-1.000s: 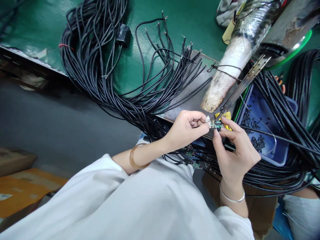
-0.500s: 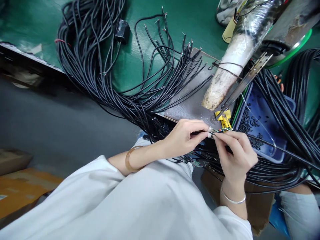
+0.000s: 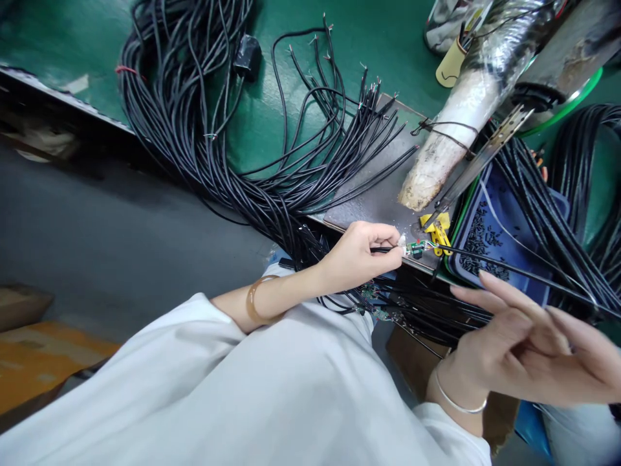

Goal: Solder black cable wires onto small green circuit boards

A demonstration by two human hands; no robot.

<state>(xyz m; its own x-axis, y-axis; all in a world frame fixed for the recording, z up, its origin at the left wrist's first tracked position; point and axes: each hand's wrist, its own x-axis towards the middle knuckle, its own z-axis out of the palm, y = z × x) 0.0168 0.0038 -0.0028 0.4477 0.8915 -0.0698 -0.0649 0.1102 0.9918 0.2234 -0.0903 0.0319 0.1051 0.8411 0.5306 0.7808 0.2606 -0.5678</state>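
My left hand (image 3: 361, 255) is closed in a pinch at one end of a small green circuit board (image 3: 416, 248). Something whitish shows at the fingertips, and a short black lead lies under the fingers. Thin coloured wires join the board's other end to a black cable (image 3: 504, 261) running off to the right. My right hand (image 3: 514, 353) is apart from the board, palm partly up, fingers spread and somewhat blurred, with nothing in it. Just beyond the board, a yellow tool (image 3: 438, 232) lies on the grey work plate (image 3: 356, 197).
A large bundle of black cables (image 3: 213, 149) covers the table's left side; more cables (image 3: 577, 155) lie right. A blue tray (image 3: 526, 223) holds small black pieces. A wrapped duct (image 3: 439, 149) and a metal strip (image 3: 485, 162) reach down over the plate. A cup (image 3: 451, 65) stands behind.
My right hand has let go of the board's wires and swung right and toward me, its fingers opening. My left hand keeps its pinch, and the board shows more plainly.
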